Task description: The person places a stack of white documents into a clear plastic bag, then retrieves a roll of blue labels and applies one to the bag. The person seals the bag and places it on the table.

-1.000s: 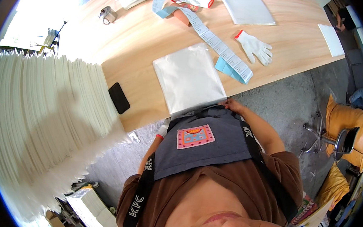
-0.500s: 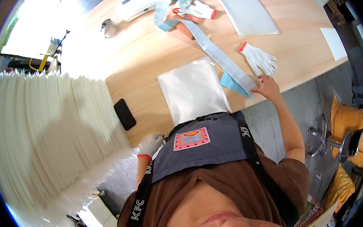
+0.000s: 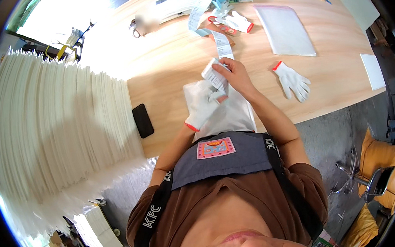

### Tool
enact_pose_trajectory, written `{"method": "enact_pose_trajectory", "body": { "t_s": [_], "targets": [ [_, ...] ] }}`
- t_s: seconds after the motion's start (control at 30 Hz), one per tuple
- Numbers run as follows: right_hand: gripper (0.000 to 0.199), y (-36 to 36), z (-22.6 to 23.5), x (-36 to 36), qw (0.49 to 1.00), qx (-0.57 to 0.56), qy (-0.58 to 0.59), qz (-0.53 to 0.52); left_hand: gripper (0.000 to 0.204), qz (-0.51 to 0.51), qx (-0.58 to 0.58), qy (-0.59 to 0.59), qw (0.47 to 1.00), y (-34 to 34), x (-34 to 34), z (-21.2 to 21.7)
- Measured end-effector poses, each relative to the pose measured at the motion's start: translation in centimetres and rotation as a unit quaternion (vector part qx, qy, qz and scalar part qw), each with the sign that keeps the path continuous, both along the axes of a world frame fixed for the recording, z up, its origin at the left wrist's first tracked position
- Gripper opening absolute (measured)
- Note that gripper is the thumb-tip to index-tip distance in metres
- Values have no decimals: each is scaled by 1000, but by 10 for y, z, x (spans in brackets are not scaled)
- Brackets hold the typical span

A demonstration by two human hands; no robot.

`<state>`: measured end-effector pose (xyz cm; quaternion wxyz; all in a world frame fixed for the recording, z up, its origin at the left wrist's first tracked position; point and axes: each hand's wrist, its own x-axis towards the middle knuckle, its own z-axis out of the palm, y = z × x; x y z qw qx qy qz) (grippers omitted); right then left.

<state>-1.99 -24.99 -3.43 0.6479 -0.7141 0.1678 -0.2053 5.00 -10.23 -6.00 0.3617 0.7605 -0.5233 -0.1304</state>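
My right hand [image 3: 236,75], bare, pinches a strip of printed paper labels [image 3: 215,80] between thumb and fingers above the near part of the table. The strip runs back from there across the tabletop in loose folds. My left hand [image 3: 202,107], in a white knit glove with a red cuff, is closed at the strip's lower end, just below the right hand; its fingertips are partly hidden. Under both hands lies a clear plastic bag [image 3: 237,116] or stack of such bags, at the table's near edge. A white glove [image 3: 293,81] rests flat to the right.
A tall stack of white sheets or sleeves [image 3: 62,127] rises at the left, next to a black phone [image 3: 142,120]. Farther back lie clear plastic bags [image 3: 288,32], more gloves [image 3: 237,22] and a white machine [image 3: 179,5]. An office chair [image 3: 379,177] stands at the right.
My right hand has drawn the strip's end from the table's right edge to the middle. My gloved left hand has risen from beside my waist to meet it over the bag.
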Motion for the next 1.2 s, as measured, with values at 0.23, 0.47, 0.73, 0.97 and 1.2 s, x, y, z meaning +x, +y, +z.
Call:
{"method": "enact_pose_trajectory", "body": {
  "t_s": [0.23, 0.47, 0.73, 0.97, 1.2],
  "targets": [
    [30, 6, -12, 4, 996, -33, 38, 78, 25, 81, -214, 580, 782, 29, 30, -1],
    [13, 22, -80, -13, 975, 95, 60, 194, 28, 152, -231, 653, 705, 42, 45, -31],
    [17, 46, -52, -28, 997, 12, 37, 60, 36, 138, -160, 645, 734, 46, 6, -40],
    [22, 54, -83, -47, 954, -290, -36, 75, 35, 163, -159, 714, 662, 61, -11, -68],
    [8, 55, -81, -61, 960, -248, -116, 64, 33, 201, -118, 715, 659, 62, -16, -67]
  ]
}}
